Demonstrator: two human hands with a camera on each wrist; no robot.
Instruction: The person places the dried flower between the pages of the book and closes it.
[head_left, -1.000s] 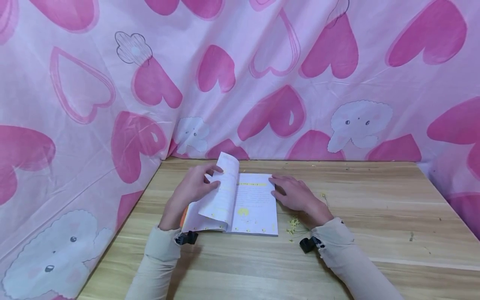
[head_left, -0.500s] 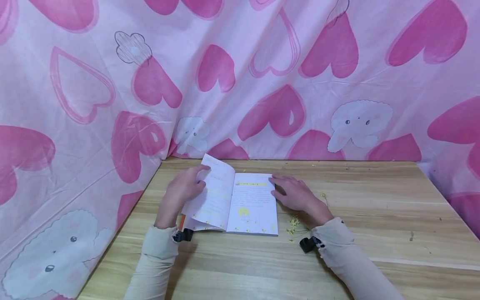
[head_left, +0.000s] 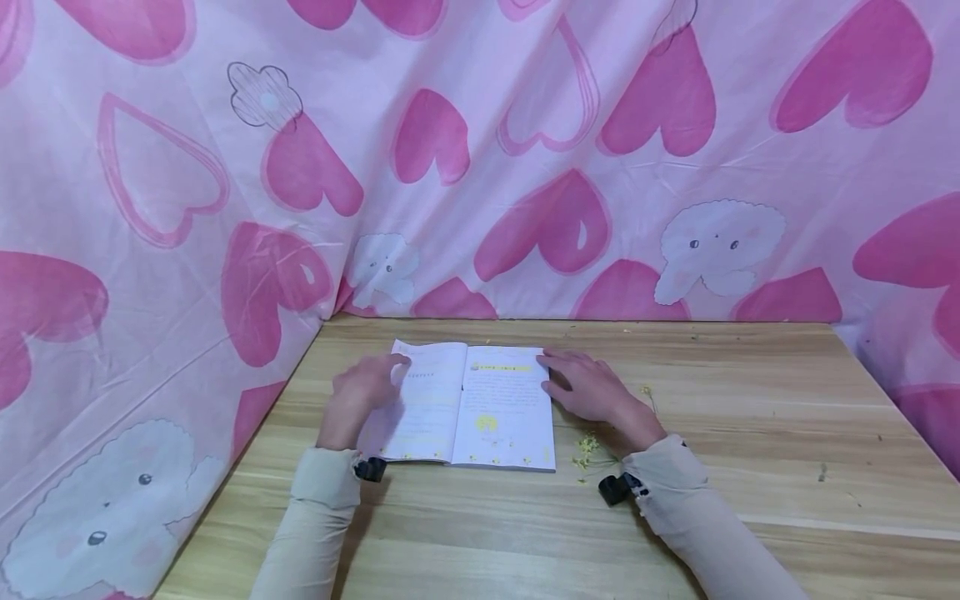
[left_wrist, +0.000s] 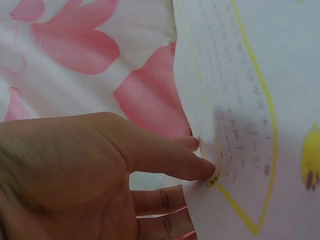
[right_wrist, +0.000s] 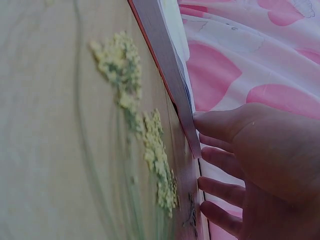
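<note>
A book [head_left: 504, 429] lies open on the wooden table, white pages up, with yellow print and small yellow figures along the bottom. At its left edge is my left hand [head_left: 358, 393]. In the left wrist view the thumb lies on the front of a page [left_wrist: 235, 120] while fingers pass behind it, so the page is pinched. My right hand [head_left: 588, 387] rests along the book's right edge. The right wrist view has its thumb touching the side of the page block [right_wrist: 167, 60], fingers extended and apart.
Dried yellow flower sprigs [head_left: 587, 446] lie just right of the book, beside the right wrist. Another small sprig [head_left: 647, 392] is farther back. Bits of plant litter dot the wooden table [head_left: 480, 542]. A pink heart-patterned cloth [head_left: 540, 125] hangs behind and to the left.
The raised page has turned over to the left and come down nearly flat, the left hand moving left and lowering with it. The right hand has stayed at the book's right edge.
</note>
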